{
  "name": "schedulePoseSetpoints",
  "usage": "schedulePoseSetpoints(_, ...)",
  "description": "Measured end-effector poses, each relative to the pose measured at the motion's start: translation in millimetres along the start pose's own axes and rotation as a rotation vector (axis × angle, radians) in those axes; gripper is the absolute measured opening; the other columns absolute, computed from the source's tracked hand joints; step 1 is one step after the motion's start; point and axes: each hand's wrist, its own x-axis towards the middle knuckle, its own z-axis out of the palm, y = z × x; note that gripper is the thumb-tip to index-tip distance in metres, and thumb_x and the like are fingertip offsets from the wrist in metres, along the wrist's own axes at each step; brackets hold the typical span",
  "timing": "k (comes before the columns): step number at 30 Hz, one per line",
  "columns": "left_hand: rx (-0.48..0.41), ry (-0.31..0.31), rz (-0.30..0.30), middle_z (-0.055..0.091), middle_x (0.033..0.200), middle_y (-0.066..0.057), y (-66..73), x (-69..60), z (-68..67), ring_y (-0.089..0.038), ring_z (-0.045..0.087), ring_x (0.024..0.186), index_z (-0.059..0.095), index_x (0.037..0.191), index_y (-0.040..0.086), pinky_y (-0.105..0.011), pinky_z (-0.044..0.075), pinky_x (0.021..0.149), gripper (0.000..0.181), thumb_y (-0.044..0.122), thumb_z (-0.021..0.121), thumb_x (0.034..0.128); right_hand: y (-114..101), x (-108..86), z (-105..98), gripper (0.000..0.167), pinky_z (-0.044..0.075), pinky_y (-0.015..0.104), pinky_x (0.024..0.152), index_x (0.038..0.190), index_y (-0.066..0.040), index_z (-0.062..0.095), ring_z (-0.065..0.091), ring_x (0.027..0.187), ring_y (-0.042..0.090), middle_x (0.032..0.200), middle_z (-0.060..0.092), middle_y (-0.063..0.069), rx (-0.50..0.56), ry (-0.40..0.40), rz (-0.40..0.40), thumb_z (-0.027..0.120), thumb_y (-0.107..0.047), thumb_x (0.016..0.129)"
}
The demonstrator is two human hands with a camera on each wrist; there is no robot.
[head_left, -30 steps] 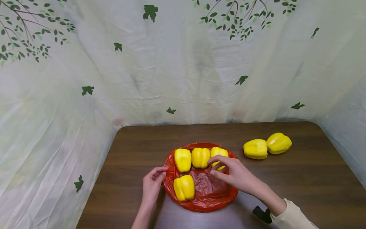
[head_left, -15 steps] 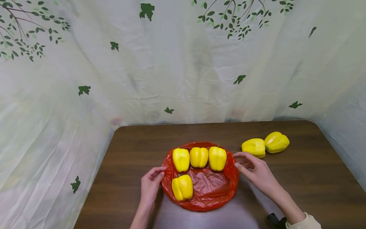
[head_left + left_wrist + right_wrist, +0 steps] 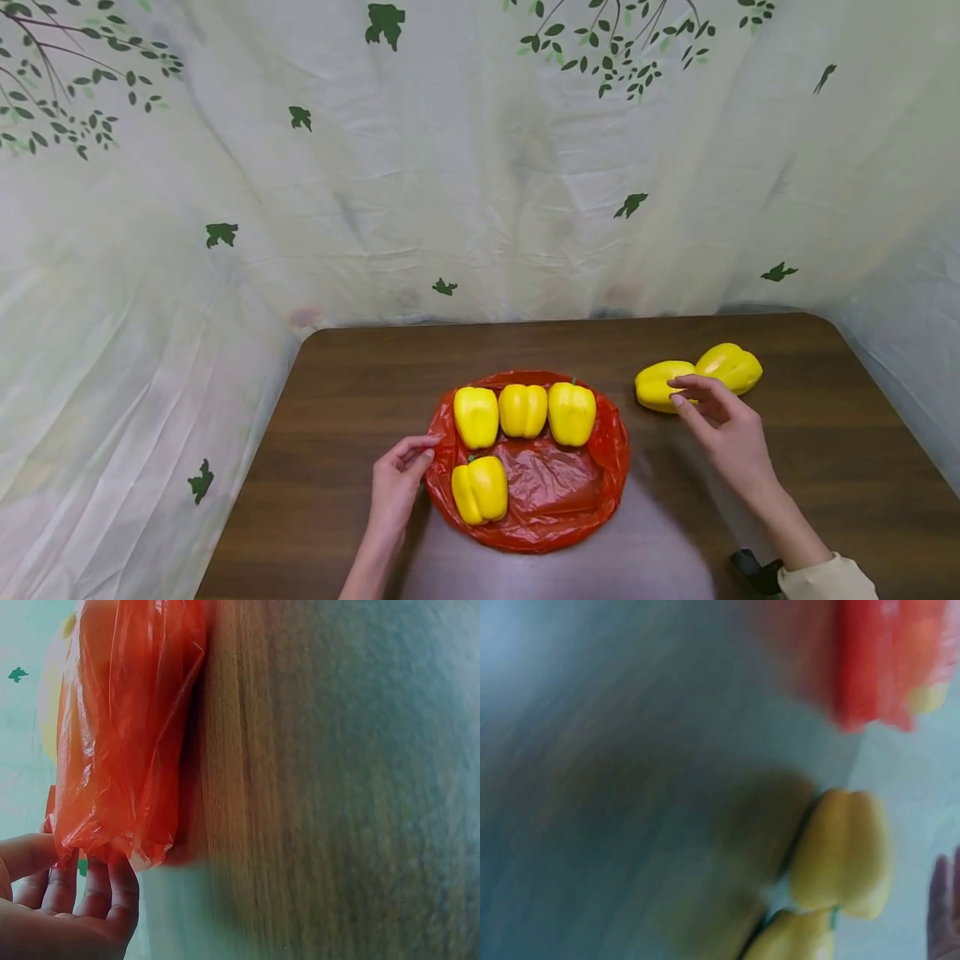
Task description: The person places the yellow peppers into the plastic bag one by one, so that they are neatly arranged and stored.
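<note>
A round container wrapped in red plastic (image 3: 547, 533) holds several yellow bell peppers: three in a row at its back, such as the one at the right (image 3: 572, 414), and one at front left (image 3: 480, 490). My left hand (image 3: 395, 492) pinches the red plastic at the left rim; in the left wrist view, thumb and fingers (image 3: 97, 889) grip its edge. My right hand (image 3: 731, 433), empty with fingers loosely bent, hovers at the near side of two more peppers, partly covering the left one (image 3: 660, 385). The other pepper (image 3: 731, 367) touches it.
The brown wooden table (image 3: 360, 383) reaches back to a pale curtain (image 3: 480, 167) printed with leaves. A black strap (image 3: 756, 572) is at my right wrist. The right wrist view is blurred, showing the two peppers (image 3: 844, 851) and red plastic (image 3: 870, 667).
My right hand has moved right, from over the back-right pepper on the red plastic to the two peppers on the table. My left hand has stayed at the rim.
</note>
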Motion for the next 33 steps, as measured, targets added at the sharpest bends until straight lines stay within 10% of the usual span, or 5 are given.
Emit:
schedulePoseSetpoints(18,0.002,0.011,-0.008,0.067,0.111,-0.014,0.5,-0.6,1.6,-0.022,0.063,0.092,0.07,0.112,0.0,-0.023,0.053,0.079,0.02,0.001,0.059,0.0948,39,13.7,-40,0.047,0.04,0.005,0.084,0.13,-0.007,0.06,0.056,0.099,0.0,0.122,0.061,0.008,-0.119,0.18,-0.039,0.073,0.0,0.086)
schedulePoseSetpoints(33,0.0,0.033,-0.009,0.068,0.108,-0.014,-0.9,-0.7,-0.1,-0.02,0.063,0.088,0.07,0.109,-0.001,-0.023,0.053,0.076,0.019,-0.001,0.059,0.0941,65,33.6,-55,0.049,0.038,0.011,0.094,0.14,-0.009,0.053,0.05,0.124,0.021,0.136,0.055,0.01,-0.107,0.143,0.178,0.066,-0.025,0.095)
